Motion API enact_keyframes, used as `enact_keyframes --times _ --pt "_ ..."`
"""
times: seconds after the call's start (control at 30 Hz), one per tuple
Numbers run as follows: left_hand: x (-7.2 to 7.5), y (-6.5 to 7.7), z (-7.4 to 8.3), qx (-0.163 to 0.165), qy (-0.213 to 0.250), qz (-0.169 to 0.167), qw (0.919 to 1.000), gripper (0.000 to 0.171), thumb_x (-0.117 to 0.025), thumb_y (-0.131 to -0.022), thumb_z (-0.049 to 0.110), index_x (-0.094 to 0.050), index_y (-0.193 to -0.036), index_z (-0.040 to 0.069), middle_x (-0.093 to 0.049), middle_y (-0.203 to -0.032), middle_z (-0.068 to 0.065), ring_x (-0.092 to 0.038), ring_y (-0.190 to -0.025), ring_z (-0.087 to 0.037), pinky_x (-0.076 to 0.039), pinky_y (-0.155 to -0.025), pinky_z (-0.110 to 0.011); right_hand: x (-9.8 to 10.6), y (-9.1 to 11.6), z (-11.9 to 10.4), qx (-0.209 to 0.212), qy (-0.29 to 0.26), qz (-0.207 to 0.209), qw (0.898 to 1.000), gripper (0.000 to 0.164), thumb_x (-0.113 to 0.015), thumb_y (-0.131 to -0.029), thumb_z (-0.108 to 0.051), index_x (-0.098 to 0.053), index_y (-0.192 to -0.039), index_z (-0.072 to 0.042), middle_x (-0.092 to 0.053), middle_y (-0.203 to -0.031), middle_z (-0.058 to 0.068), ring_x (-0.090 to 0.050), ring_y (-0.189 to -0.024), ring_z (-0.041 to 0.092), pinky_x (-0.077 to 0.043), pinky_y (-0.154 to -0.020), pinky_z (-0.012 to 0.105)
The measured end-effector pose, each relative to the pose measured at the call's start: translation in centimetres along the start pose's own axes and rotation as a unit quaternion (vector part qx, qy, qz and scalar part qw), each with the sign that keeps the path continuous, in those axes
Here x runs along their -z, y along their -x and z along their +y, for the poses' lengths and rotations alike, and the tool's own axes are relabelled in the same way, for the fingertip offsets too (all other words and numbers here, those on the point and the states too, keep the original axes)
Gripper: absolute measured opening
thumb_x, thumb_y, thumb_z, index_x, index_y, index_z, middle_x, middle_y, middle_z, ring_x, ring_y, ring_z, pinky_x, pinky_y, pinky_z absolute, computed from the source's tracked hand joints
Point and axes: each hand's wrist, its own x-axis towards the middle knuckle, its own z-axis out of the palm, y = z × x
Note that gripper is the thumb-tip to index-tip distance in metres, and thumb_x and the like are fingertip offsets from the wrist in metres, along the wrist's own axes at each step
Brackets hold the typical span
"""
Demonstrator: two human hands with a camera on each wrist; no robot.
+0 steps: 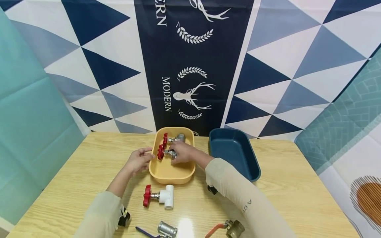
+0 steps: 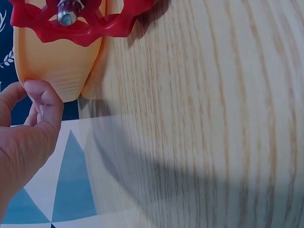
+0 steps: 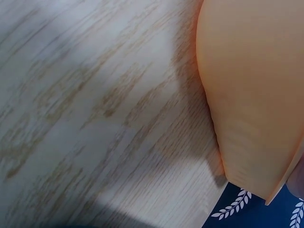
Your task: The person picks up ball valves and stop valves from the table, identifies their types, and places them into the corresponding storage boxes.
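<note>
Inside the yellow bin (image 1: pixel 172 172) my right hand (image 1: pixel 183 152) grips the metal body of a red-wheeled gate valve (image 1: pixel 161 152). Its fingertips are partly hidden, and in the right wrist view only a sliver of it shows past the bin wall (image 3: pixel 256 95). Behind that valve, in the same bin, lies a second gate valve (image 1: pixel 165 138) with a red handwheel. At the bin's left rim, my left hand (image 1: pixel 139 161) pinches the edge between thumb and fingers, as the left wrist view shows at the bin (image 2: pixel 57 61).
A white tee valve with a red wheel (image 1: pixel 166 196) lies before the bin. Nearer are a silver ball valve (image 1: pixel 167 228) with a blue lever and a brass ball valve (image 1: pixel 235 229) with an orange lever. A dark blue bin (image 1: pixel 230 155) stands to the right, before the patterned cloth.
</note>
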Motion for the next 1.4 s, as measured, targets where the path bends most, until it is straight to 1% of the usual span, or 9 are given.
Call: enact_keyframes --times 0.1,0.23,0.3,0.53,0.63,0.8,1.0,1.17,1.4 --pt "0.15 -0.06 0.14 -0.001 0.001 0.001 1.0000 0.052 -0.057 -0.090 0.010 -0.039 -0.137 -0.001 -0.055 -0.100 -0.007 -0.058 -0.079 -0.014 -0.048 -0.059 -0.021 0.21 -0.05 -0.07 0.001 0.002 0.002 1.000 0.053 -0.074 -0.077 -0.037 -0.060 -0.119 -0.007 -0.060 -0.122 0.007 -0.050 -0.119 0.021 -0.038 -0.105 0.030" --pt "0.19 -0.08 0.27 0.000 0.001 0.002 1.0000 0.051 -0.056 -0.090 0.010 -0.039 -0.137 -0.001 -0.056 -0.100 -0.007 -0.058 -0.078 -0.014 -0.048 -0.058 -0.021 0.38 -0.02 -0.16 0.003 0.004 0.000 1.000 0.051 -0.074 -0.077 -0.036 -0.061 -0.117 -0.007 -0.060 -0.117 0.006 -0.053 -0.111 0.019 -0.042 -0.099 0.030" --pt "0.18 -0.11 0.26 0.000 0.001 0.000 1.0000 0.051 -0.056 -0.090 0.010 -0.039 -0.137 -0.001 -0.056 -0.100 -0.007 -0.058 -0.078 -0.014 -0.048 -0.058 -0.021 0.38 0.02 -0.17 0.003 0.005 -0.001 1.000 0.050 -0.075 -0.077 -0.036 -0.061 -0.116 -0.007 -0.061 -0.117 0.005 -0.053 -0.110 0.018 -0.043 -0.098 0.030" --pt "0.15 -0.20 0.04 -0.003 0.005 -0.003 1.0000 0.050 -0.056 -0.090 0.009 -0.040 -0.136 -0.001 -0.055 -0.098 -0.005 -0.058 -0.075 -0.014 -0.047 -0.057 -0.020 0.26 0.11 -0.07 -0.003 0.005 -0.005 1.000 0.052 -0.074 -0.078 -0.035 -0.061 -0.118 -0.007 -0.059 -0.123 0.007 -0.051 -0.118 0.021 -0.040 -0.103 0.031" --pt "0.12 -0.14 0.00 -0.002 0.004 -0.002 1.0000 0.050 -0.057 -0.090 0.009 -0.040 -0.136 -0.001 -0.055 -0.098 -0.006 -0.057 -0.074 -0.014 -0.047 -0.057 -0.020 0.17 0.16 -0.06 -0.002 0.011 -0.004 1.000 0.052 -0.074 -0.078 -0.035 -0.061 -0.119 -0.007 -0.059 -0.122 0.007 -0.052 -0.117 0.020 -0.041 -0.102 0.031" --pt "0.04 -0.02 -0.06 0.001 0.007 -0.003 1.0000 0.051 -0.056 -0.090 0.009 -0.040 -0.137 0.000 -0.055 -0.098 -0.005 -0.057 -0.072 -0.012 -0.047 -0.056 -0.020 0.03 0.35 -0.08 0.000 0.026 -0.003 1.000 0.051 -0.074 -0.078 -0.037 -0.061 -0.118 -0.008 -0.059 -0.119 0.006 -0.054 -0.110 0.019 -0.042 -0.099 0.030" --pt "-0.03 -0.01 -0.05 0.003 0.011 -0.007 0.9999 0.051 -0.056 -0.090 0.009 -0.039 -0.137 0.000 -0.054 -0.098 -0.005 -0.057 -0.071 -0.011 -0.048 -0.057 -0.020 -0.07 0.48 0.05 0.001 0.047 0.001 0.999 0.052 -0.074 -0.077 -0.040 -0.061 -0.118 -0.010 -0.058 -0.117 0.005 -0.055 -0.107 0.018 -0.043 -0.098 0.030" --pt "0.01 -0.04 0.01 0.001 0.008 -0.004 1.0000 0.051 -0.056 -0.090 0.010 -0.039 -0.137 0.000 -0.054 -0.099 -0.005 -0.057 -0.072 -0.013 -0.048 -0.057 -0.020 -0.01 0.51 -0.02 0.006 0.053 0.007 0.999 0.053 -0.074 -0.077 -0.040 -0.061 -0.119 -0.011 -0.057 -0.118 0.005 -0.053 -0.108 0.018 -0.043 -0.098 0.031" --pt "0.02 -0.03 0.04 0.008 0.004 -0.003 1.0000 0.053 -0.057 -0.090 0.010 -0.038 -0.138 0.001 -0.053 -0.099 -0.005 -0.056 -0.073 -0.013 -0.048 -0.057 -0.021 -0.09 0.57 -0.17 -0.004 0.066 0.011 0.998 0.053 -0.073 -0.078 -0.041 -0.062 -0.120 -0.013 -0.057 -0.121 0.005 -0.048 -0.110 0.019 -0.040 -0.100 0.033"
